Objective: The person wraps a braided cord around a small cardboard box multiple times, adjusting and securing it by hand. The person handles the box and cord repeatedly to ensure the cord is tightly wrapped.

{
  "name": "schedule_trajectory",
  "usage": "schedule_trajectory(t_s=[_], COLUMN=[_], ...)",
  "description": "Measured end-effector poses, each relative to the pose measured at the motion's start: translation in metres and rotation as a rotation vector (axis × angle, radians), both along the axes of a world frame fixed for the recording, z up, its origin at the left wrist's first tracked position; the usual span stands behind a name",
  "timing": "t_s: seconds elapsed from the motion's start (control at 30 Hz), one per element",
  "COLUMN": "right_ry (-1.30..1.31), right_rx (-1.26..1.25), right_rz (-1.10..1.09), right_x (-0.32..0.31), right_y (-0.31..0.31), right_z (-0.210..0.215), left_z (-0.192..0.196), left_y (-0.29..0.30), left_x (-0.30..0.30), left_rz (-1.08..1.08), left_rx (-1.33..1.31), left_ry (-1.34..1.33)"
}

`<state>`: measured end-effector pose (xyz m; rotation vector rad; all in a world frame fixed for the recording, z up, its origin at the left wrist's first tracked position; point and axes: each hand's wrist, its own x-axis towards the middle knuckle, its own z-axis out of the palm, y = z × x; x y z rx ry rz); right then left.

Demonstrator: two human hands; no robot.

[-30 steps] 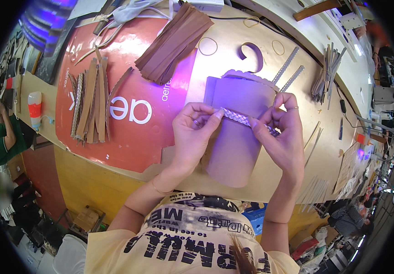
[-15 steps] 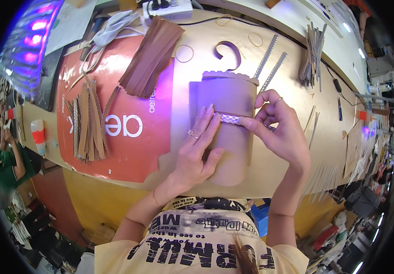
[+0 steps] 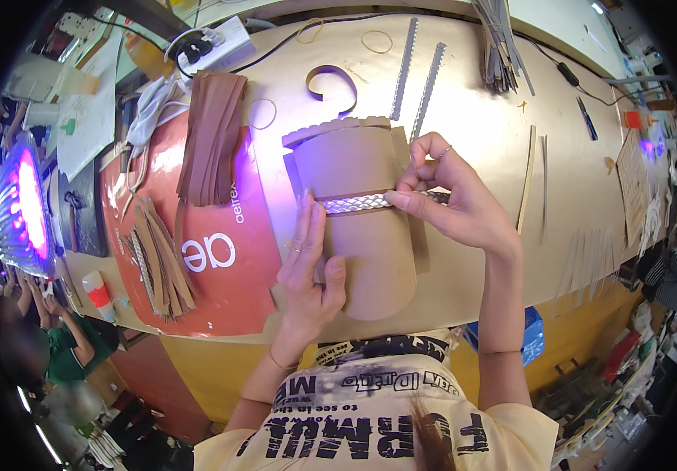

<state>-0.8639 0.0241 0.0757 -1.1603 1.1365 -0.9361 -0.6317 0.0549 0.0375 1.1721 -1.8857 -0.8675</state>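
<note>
Braided silver strip [image 3: 358, 203] is now laid straight across the brown cardboard piece [image 3: 362, 228], pinched at its end by the right hand [image 3: 448, 200]. Left hand [image 3: 311, 263] has been flattened, open, on the cardboard beside it, so positioning looks basically done.

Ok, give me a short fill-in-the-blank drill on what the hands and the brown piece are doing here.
1. The left hand lies flat on the rounded ____ cardboard piece.
2. The right hand pinches a braided ____ strip laid across that piece.
3. A stack of brown strips lies on the person's ____ side, partly over the red sheet.

Missing words: brown; silver; left
</note>
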Motion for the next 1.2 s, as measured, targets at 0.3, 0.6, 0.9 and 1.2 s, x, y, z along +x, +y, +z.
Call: schedule_trajectory(t_s=[0.3,0.6,0.9,1.2], right_ry=[0.203,-0.138,-0.286,-0.315], right_rx=[0.019,0.112,0.186,0.182], right_rz=[0.004,-0.067,-0.063,-0.113], right_x=[-0.012,-0.020,-0.022,-0.013], right_y=[0.003,0.014,0.018,0.020], right_z=[-0.014,-0.046,-0.054,-0.053], left_z=[-0.001,-0.004,-0.005,0.000], left_y=[-0.001,-0.002,0.001,0.000], left_x=[-0.002,-0.003,-0.004,0.003], left_rz=[0.018,-0.003,0.023,0.027], left_rx=[-0.031,-0.073,-0.045,0.044], left_ry=[-0.034,-0.064,-0.060,-0.026])
